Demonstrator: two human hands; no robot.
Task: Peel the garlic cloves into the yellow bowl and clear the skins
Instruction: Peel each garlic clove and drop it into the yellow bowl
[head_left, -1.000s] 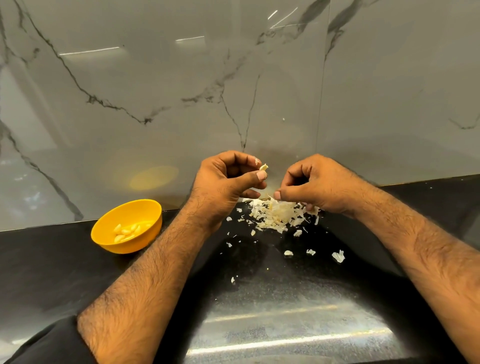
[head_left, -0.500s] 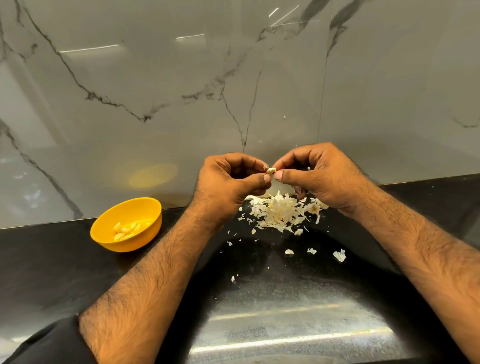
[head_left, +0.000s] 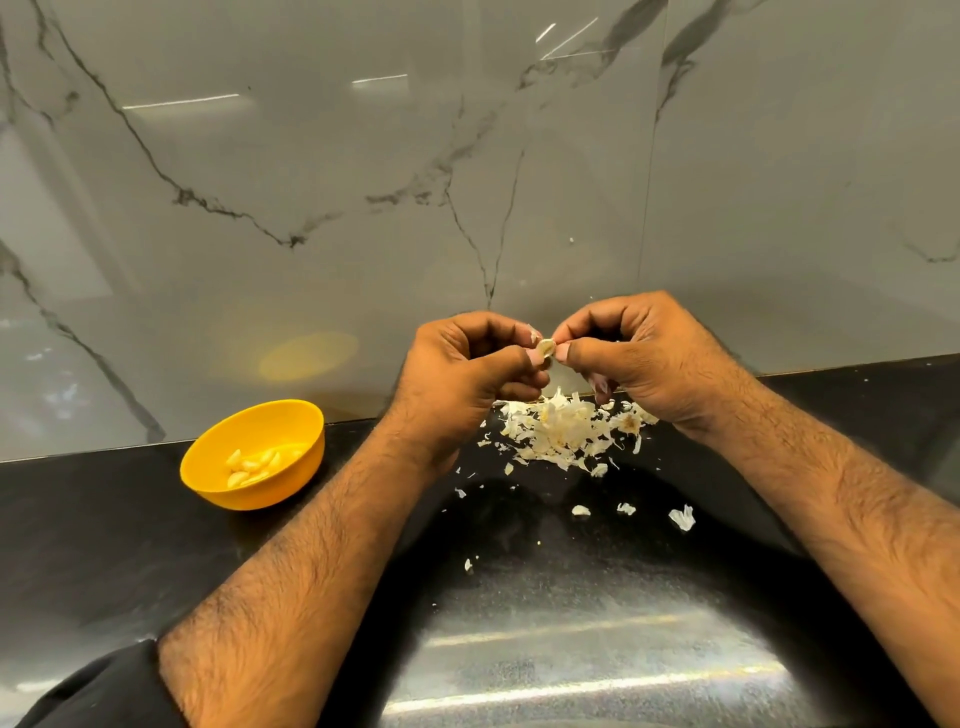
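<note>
Both my hands, left hand (head_left: 462, 374) and right hand (head_left: 649, 364), pinch one garlic clove (head_left: 546, 347) above the skins (head_left: 566, 431), so peelings drop together there.

A glossy grey marble wall (head_left: 311, 218) with dark branching veins fills the upper half, split by a thin vertical seam at the right. Streaks of light reflect high on it. Below runs a polished black speckled stone countertop (head_left: 104, 530), with bright bands of glare near its front edge.

Black counter (head_left: 104, 545) bears yellow bowl (head_left: 208, 467) and garlic skins (head_left: 566, 431).
</note>
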